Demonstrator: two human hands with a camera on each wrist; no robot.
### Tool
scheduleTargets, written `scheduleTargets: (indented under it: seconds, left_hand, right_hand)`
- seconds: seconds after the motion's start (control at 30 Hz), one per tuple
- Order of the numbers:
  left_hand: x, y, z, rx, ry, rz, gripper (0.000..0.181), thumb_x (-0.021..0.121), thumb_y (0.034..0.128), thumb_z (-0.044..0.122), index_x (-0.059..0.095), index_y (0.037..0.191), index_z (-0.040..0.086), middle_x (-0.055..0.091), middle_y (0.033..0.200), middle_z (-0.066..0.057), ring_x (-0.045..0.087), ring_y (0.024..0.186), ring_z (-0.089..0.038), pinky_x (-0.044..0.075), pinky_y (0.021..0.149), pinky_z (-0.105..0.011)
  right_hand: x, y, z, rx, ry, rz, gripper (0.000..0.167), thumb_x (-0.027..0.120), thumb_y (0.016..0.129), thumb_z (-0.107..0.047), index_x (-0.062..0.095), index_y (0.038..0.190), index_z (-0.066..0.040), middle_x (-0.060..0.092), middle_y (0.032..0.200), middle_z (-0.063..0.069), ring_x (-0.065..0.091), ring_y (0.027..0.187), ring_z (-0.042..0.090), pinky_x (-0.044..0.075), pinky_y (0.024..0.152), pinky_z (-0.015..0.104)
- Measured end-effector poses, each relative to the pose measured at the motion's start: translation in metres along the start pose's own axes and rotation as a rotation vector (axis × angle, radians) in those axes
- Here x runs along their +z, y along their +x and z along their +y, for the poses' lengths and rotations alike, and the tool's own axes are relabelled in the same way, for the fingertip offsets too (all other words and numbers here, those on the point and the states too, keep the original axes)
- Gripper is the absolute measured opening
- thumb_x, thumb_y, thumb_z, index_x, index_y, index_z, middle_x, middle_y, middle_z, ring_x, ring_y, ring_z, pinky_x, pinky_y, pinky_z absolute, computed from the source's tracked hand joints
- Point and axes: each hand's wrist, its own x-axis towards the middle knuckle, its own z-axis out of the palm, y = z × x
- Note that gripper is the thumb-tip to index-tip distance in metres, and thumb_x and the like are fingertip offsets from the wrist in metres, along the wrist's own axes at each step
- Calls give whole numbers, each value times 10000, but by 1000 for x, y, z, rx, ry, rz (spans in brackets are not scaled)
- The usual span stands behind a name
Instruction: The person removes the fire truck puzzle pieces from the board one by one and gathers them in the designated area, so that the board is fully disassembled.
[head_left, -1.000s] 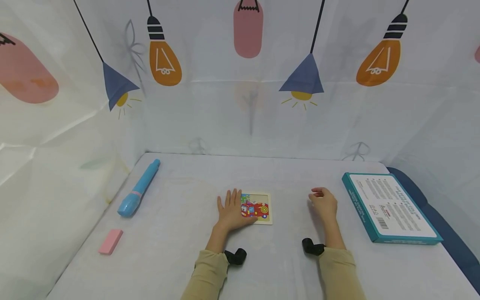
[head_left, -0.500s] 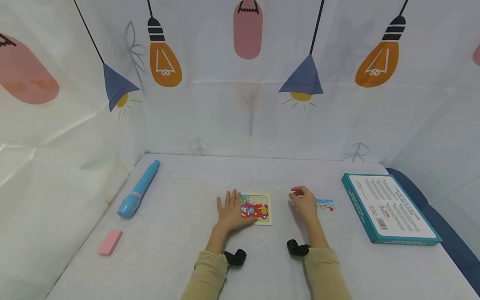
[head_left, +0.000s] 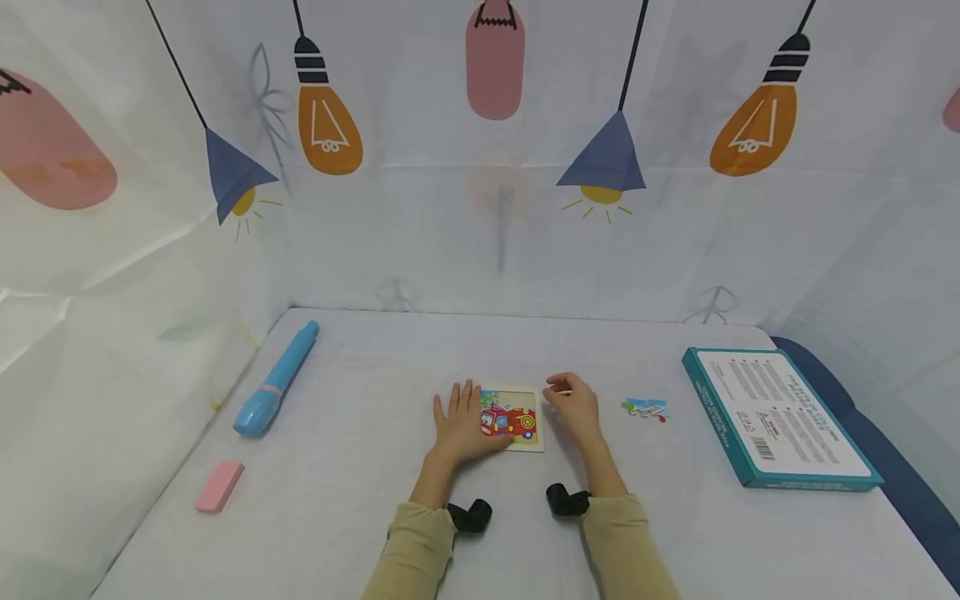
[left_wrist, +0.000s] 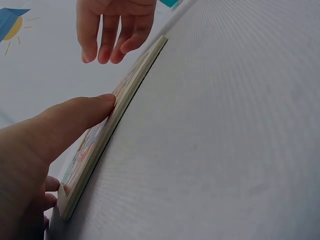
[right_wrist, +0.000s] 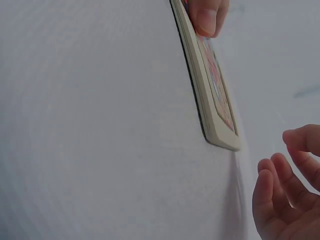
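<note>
From my distant post I see a person's left hand (head_left: 467, 433) spread flat over the left part of a wooden puzzle board (head_left: 527, 400) on a white table (head_left: 322, 467), its fingers straight and its thumb resting on the near edge. The board lies flat in the middle of the table, with a red truck picture (head_left: 517, 422) showing to the right of that hand and a bare tan patch along its far right part. Just beyond the board's right edge hangs the right hand (head_left: 573, 408), its fingers loosely bent and parted; both wrist cameras show me a gap between it and the board, and I see nothing in its hold. Farther right, a loose blue puzzle piece (head_left: 645, 408) lies on the table, and past it, at the far right, a teal box (head_left: 783, 417) rests printed side up. On the left I have a long blue stick (head_left: 277, 379), with a pink block (head_left: 220, 487) nearer, and patterned cloth (head_left: 420, 233) behind the table.
</note>
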Motion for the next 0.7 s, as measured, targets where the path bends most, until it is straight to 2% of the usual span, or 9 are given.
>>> scheduleTargets:
  seconds: [0.23,0.47,0.7]
  left_hand:
    - [2,3,-2,-5,-42,9,1021,638,709,625,270,1435,8,218,1507,-161,117,1397,-344,-20,1066,-594]
    - [-3,3,-6,3,-37,29,902,646,729,554,350,1409,42,297,1481,-140,199,1376,-328,64,1070,-581]
    - [-8,1,-9,16,-57,20,910,659,711,538,349,1414,50,297,1485,-120,203,1377,-308,77,1068,-570]
  right_hand:
    - [12,-4,-8,-44,8,-22,195,628,836,-94,623,1010,-7,620,923,134,585,848,246,485,688,304]
    - [24,-8,-14,-91,-5,-66,163,633,831,-82,636,979,-12,623,887,108,585,829,231,486,712,336]
    - [36,-12,-19,-140,-127,-132,87,647,812,-96,654,890,-56,631,832,47,574,757,173,457,663,302]
